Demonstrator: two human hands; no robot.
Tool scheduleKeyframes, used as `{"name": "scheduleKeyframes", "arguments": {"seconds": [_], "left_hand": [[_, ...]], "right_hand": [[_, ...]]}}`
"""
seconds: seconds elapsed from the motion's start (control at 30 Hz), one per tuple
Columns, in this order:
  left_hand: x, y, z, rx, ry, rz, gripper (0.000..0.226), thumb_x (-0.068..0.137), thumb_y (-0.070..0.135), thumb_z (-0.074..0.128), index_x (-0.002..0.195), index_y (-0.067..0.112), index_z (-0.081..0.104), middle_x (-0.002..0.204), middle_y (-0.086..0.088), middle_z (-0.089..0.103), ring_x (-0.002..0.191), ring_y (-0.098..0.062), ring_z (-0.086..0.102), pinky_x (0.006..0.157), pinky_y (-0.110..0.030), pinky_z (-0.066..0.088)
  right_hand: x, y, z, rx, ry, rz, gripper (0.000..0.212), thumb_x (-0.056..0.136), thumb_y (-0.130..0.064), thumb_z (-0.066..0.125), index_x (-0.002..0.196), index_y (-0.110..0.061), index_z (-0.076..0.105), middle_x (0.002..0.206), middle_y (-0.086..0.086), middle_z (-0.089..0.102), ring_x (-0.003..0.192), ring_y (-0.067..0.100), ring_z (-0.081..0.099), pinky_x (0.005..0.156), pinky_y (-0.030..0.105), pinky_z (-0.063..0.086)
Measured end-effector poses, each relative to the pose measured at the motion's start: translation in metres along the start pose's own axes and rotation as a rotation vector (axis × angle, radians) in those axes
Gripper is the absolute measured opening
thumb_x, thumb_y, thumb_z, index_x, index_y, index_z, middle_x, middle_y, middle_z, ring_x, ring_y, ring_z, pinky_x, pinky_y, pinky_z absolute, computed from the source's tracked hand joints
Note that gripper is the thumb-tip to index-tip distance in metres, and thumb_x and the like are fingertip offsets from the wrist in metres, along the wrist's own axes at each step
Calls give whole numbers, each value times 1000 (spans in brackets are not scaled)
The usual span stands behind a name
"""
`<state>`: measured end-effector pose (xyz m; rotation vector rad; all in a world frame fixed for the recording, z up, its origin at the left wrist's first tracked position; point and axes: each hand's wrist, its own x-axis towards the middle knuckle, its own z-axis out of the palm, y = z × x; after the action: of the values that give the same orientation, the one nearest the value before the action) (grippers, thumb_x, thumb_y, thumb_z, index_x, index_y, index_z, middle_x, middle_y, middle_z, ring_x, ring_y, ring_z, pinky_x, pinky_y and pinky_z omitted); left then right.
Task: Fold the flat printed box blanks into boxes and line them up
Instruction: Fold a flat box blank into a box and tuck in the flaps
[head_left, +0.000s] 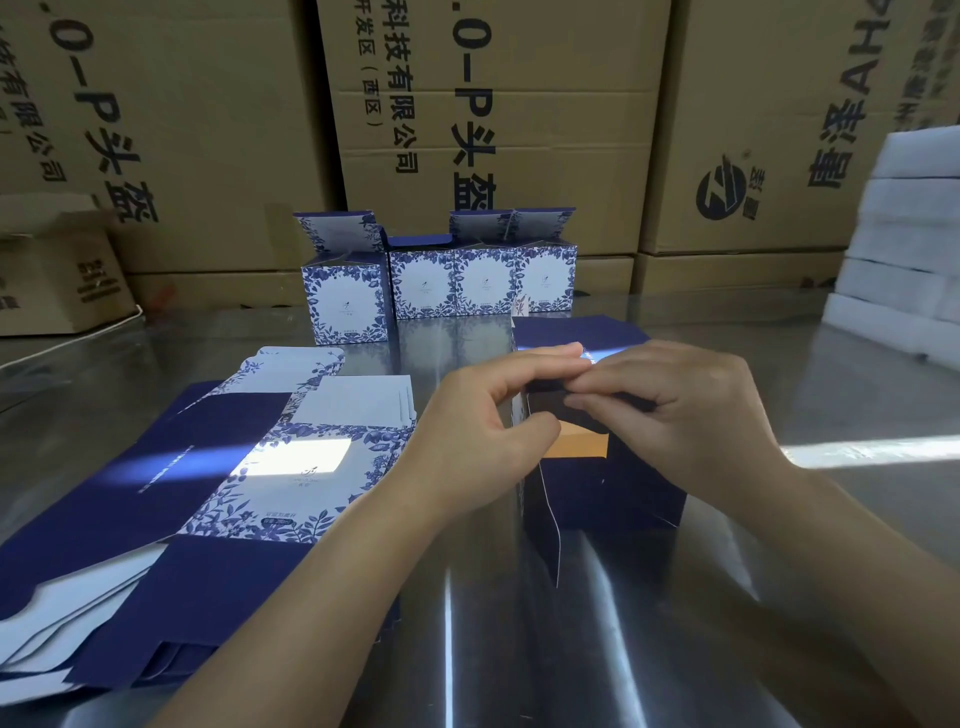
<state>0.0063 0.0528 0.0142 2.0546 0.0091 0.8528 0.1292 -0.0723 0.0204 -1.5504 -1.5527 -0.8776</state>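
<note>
A half-folded navy box (613, 488) stands on the shiny metal table (675, 597) in front of me, its end flaps turned inward. My left hand (488, 415) pinches a flap at the box's top left. My right hand (685, 415) curls over the top from the right and grips the flaps there. A stack of flat blue-and-white printed blanks (208, 493) lies to the left. Several folded boxes (441, 280) with floral fronts stand in a row at the back, lids open.
Large brown cartons (493, 119) wall off the back of the table. A smaller carton (52, 275) sits at the far left. White foam blocks (904, 244) are piled at the right edge.
</note>
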Motion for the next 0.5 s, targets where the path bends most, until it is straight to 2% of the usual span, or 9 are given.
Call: {"name": "scheduleKeyframes", "arguments": {"seconds": [0.1, 0.23, 0.5], "left_hand": [[0, 0, -1, 0, 0, -1, 53, 66, 7, 48, 104, 41, 64, 121, 17, 62, 119, 6, 52, 106, -27, 40], [0, 0, -1, 1, -6, -9, 54, 66, 8, 48, 104, 42, 63, 121, 19, 62, 119, 8, 50, 106, -25, 40], [0, 4, -2, 28, -15, -27, 50, 67, 11, 47, 102, 39, 67, 124, 20, 60, 120, 9, 48, 107, -31, 40]], "right_hand": [[0, 3, 0, -11, -4, -19, 6, 77, -18, 74, 79, -14, 78, 79, -3, 74, 70, 20, 68, 64, 33, 53], [2, 10, -4, 51, -65, -5, 12, 74, -21, 77, 83, -13, 77, 84, -5, 73, 75, 5, 60, 75, 17, 46], [5, 14, -17, 180, -173, 62, 25, 71, -27, 76, 89, -10, 76, 91, -7, 71, 84, 7, 62, 81, 22, 49]]}}
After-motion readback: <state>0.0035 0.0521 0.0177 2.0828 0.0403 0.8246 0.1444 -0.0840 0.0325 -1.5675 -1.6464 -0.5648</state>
